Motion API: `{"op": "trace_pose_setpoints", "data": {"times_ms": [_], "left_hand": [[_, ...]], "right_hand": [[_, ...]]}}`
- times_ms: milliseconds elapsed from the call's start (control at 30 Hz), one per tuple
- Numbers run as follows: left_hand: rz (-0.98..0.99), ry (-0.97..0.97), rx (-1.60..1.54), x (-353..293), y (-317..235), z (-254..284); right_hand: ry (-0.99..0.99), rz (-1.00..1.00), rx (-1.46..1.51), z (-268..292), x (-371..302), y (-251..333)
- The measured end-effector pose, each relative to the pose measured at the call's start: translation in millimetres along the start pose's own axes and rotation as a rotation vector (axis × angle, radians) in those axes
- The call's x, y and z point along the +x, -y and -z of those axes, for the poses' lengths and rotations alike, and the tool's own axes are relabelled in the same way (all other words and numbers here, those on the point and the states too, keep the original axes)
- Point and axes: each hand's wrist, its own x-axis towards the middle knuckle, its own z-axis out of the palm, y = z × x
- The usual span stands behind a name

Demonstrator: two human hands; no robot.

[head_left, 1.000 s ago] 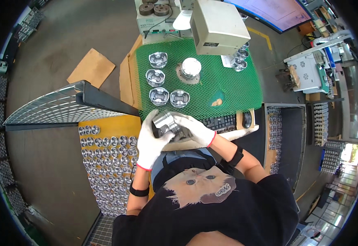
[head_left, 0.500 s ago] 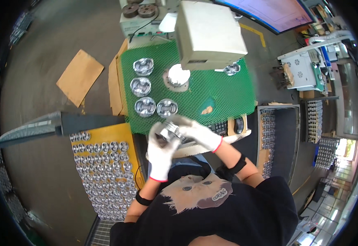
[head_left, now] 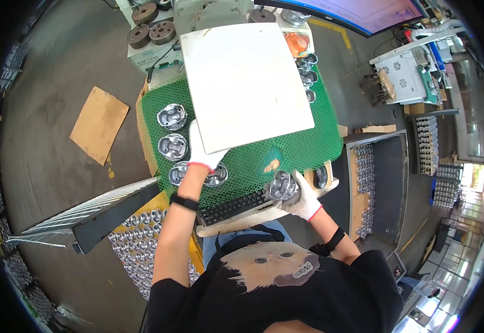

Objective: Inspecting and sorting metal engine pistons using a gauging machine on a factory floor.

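Observation:
In a white glove with a red cuff, my right hand grips a silver engine piston above the keyboard's right end. My left hand, also gloved, reaches over the green mesh mat. Its fingers pass beneath the big white machine head, which hides them and whatever they touch. Beside that hand, two pistons stand on the mat's left side, the nearer one close to the wrist. My left forearm partly covers two more pistons, one of them on the right.
A black keyboard and a mouse lie along the table's front. More pistons line the mat's far right, below a monitor. Piston rows fill a yellow board at left and a grey-walled bin at right.
My hands have parted: the left went forward under the machine head, the right moved right with the piston. My view has shifted, and the machine head looks larger.

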Motion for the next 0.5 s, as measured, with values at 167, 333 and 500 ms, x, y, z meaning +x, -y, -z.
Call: {"op": "trace_pose_setpoints", "data": {"times_ms": [167,333,500], "left_hand": [[-0.224,-0.067,-0.036,-2.5,57.2,-30.7],[0.31,-0.371,-0.598,-40.7,-6.2,29.7],[0.593,-0.272,-0.962,-161.1,-5.6,88.6]], "right_hand": [[0.059,0.242,-0.374,-36.0,46.6,24.7],[-0.009,1.261,-2.046,-80.1,121.9,46.2],[0.411,-0.118,0.085,-115.7,190.6,17.0]]}}
